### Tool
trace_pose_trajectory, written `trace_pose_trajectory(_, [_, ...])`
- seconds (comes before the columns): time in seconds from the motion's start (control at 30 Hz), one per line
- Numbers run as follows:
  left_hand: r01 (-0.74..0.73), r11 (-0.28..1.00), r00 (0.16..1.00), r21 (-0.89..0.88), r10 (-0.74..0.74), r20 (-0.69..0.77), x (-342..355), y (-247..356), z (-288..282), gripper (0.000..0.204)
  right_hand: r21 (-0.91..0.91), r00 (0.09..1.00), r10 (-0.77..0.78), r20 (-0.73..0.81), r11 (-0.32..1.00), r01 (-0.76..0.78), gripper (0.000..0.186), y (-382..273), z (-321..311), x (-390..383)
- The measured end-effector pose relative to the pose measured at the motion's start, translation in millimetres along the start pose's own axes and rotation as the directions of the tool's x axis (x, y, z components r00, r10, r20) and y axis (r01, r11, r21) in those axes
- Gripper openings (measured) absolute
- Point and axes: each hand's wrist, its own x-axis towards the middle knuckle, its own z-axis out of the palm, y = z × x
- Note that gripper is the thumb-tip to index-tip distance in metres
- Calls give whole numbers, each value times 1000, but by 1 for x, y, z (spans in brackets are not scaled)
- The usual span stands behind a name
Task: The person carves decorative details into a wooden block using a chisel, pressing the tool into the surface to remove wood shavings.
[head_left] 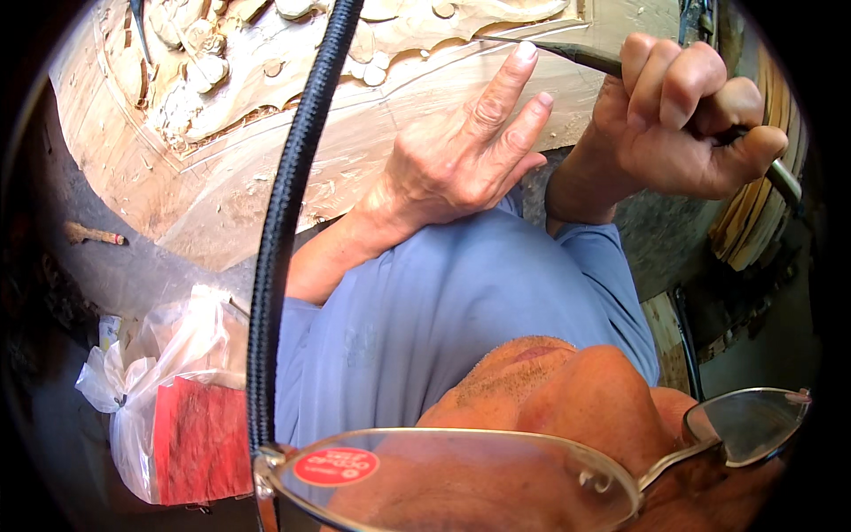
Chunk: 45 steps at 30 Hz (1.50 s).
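The right hand [678, 129] was closed around the slender tool [585, 58]; the left hand [452, 164], loosely open, gripped nothing visible; small, steady strokes suited the carved wood [222, 191].

Only marking visible: red oval sticker [336, 466] with small white print, stuck on one glasses lens [496, 486].

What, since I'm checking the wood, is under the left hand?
Around the left hand, the wooden panel shows its plain border; whatever lies directly beneath the hand is covered.
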Motion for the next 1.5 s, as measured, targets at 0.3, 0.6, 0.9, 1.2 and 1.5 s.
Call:
trace_pose_trajectory(0.3, [-131, 987, 991, 88, 133, -17, -4, -4, -19, 30, -371, 981, -166, -98, 921, 119, 59, -25, -5, 4])
trace_pose_trajectory(0.6, [22, 955, 1000, 295, -22, -3, -2, -16, -43, 29, -193, 968, -85, -237, 980, 39, 50, -50, -20, 5])
trace_pose_trajectory(0.9, [-81, 996, 996, 31, 82, -23, 13, -7, -8, 39, -392, 957, -224, -187, 910, 136, 48, -19, 6, -6])
trace_pose_trajectory(1.2, [-36, 995, 999, -96, 37, 6, 18, -12, 10, 57, -343, 978, -165, -128, 933, 112, 60, -10, 12, -5])
trace_pose_trajectory(1.5, [-2, 984, 994, -177, 21, 106, 24, -12, 5, 61, -601, 865, -433, -255, 771, 209, 49, 7, 30, 0])
